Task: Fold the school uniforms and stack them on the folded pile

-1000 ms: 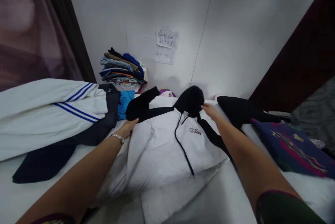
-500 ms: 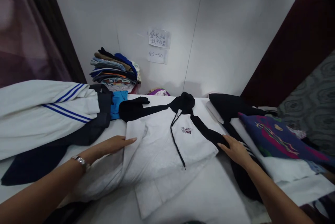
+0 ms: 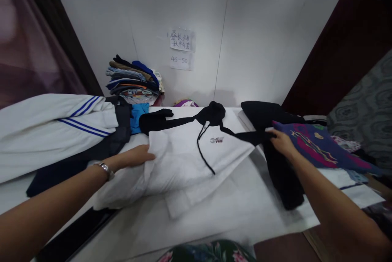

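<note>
A white hoodie (image 3: 183,154) with a black hood (image 3: 212,113), black sleeves and a dark drawstring lies spread in front of me, a small printed logo on its chest. My left hand (image 3: 139,156) is closed on the hoodie's left side edge, fingertips partly hidden by the cloth. Over on the right, my right hand (image 3: 281,141) grips the black right sleeve (image 3: 252,136) and holds it pulled out sideways. The sleeve's lower part (image 3: 283,180) hangs down below that hand. On the left, the other sleeve (image 3: 156,121) lies folded on the table.
White clothing with blue stripes (image 3: 45,131) lies at left over dark cloth. A pile of folded clothes (image 3: 133,80) stands by the wall, a blue garment (image 3: 139,117) in front. At right lie a black garment (image 3: 263,113) and a purple patterned one (image 3: 318,143) on the white table (image 3: 239,209).
My right hand has lifted the right sleeve up and outward, raising the hoodie's right side. My left hand has shifted slightly and closed on the left edge. The view has tilted a little.
</note>
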A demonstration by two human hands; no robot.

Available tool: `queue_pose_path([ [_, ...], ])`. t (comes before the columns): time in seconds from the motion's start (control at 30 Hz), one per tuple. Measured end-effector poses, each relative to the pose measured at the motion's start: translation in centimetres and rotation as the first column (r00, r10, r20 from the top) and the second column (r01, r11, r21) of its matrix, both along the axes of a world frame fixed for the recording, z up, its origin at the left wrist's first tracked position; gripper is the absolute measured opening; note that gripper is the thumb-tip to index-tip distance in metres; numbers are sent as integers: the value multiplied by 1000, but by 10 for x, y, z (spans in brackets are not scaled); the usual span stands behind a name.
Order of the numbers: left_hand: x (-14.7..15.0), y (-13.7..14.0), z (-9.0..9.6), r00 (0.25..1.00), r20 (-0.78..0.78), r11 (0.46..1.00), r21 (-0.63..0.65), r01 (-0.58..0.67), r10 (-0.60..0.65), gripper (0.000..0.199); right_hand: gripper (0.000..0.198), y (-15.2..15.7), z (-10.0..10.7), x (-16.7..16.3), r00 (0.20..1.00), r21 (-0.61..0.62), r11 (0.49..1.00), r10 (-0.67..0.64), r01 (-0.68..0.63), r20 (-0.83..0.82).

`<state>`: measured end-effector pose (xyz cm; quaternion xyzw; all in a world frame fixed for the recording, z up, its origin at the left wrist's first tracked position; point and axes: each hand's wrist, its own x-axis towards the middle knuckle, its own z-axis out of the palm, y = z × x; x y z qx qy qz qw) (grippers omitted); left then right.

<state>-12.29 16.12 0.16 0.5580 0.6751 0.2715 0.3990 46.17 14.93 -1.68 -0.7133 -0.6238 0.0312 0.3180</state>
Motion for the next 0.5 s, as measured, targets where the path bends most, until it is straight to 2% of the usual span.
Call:
queue_pose_path([
  [0.07, 7, -1, 10, 985, 149, 980, -161, 113, -89, 29, 48, 22, 34, 7, 994, 176, 978, -107, 107, -14],
  [0.13, 18, -4, 14, 940, 336, 958, -246, 150, -61, 33, 53, 39, 59, 6, 976, 299, 932, -218, 204, 14],
  [0.17, 24, -7, 13, 924, 382, 954, -266, 136, -25, 34, 56, 45, 65, 2, 970, 316, 925, -238, 212, 46],
  [0.23, 33, -13, 7, 939, 342, 954, -288, 89, 16, 40, 59, 44, 64, -14, 973, 316, 936, -199, 153, 119],
  [0.3, 37, -21, -1, 981, 191, 956, -289, 37, 20, 51, 57, 28, 44, -39, 993, 296, 955, -58, 26, 99],
  [0.33, 37, -26, -6, 993, 117, 962, -273, 27, 5, 57, 51, 14, 27, -53, 999, 286, 957, 34, -39, 23],
  [0.37, 36, -33, -10, 998, 53, 971, -238, 27, -15, 61, 42, -3, 9, -67, 981, 245, 965, 133, -95, -143],
  [0.4, 35, -42, -13, 1000, -7, 982, -186, 25, -27, 64, 33, -21, -11, -81, 910, 151, 975, 207, -162, -360],
  [0.43, 35, -52, -16, 997, -71, 993, -119, 22, -30, 65, 29, -41, -31, -93, 796, 17, 980, 173, -201, -580],
  [0.5, 37, -79, -23, 977, -208, 999, 25, 46, -40, 67, 38, -76, -63, -114, 571, -197, 944, -12, -264, -821],
])
